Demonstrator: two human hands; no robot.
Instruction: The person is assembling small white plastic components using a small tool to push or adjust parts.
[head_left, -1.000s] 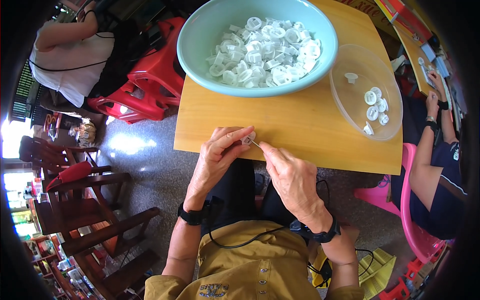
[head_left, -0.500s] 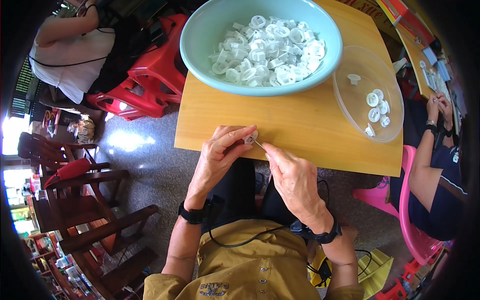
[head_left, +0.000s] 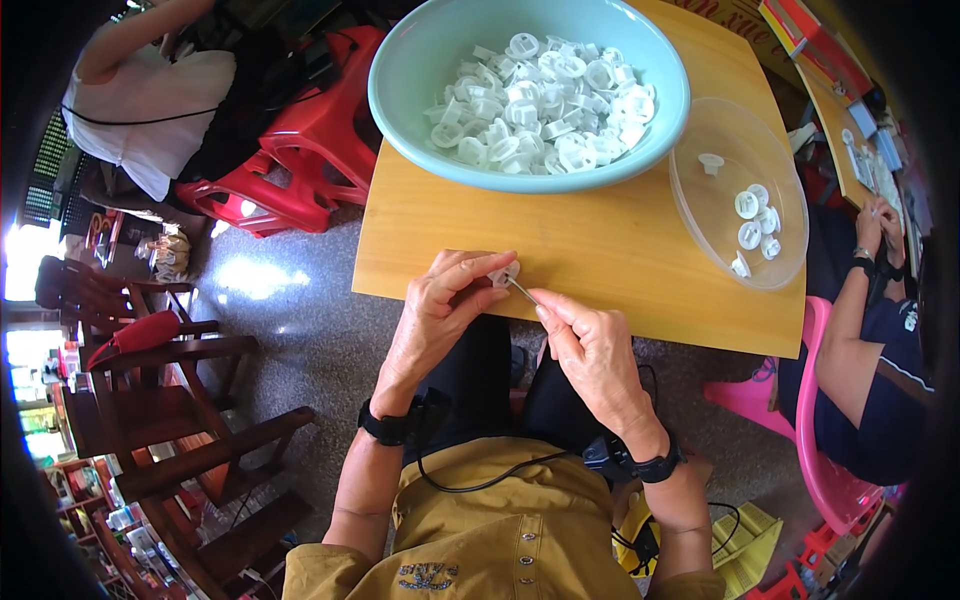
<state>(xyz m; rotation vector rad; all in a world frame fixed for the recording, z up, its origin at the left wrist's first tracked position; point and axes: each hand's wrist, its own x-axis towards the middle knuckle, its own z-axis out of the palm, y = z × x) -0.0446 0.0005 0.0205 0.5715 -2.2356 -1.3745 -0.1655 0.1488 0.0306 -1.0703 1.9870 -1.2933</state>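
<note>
Yellow wood makes the top of the bench (head_left: 560, 235), and a shiny gray floor (head_left: 265, 280) shows on the left. Near the bench's front edge, the left hand (head_left: 440, 300) has its grip pinched on a small white round piece (head_left: 506, 272). The right hand (head_left: 592, 345) has its grip squeezed on a thin metal stick (head_left: 523, 292). The stick's tip is at the piece, but I cannot tell if it goes inside. Past the hands sits a big light blue bowl (head_left: 405, 125) with lots of white bits (head_left: 540, 110). To its right, a clear dish (head_left: 712, 215) holds a few more.
</note>
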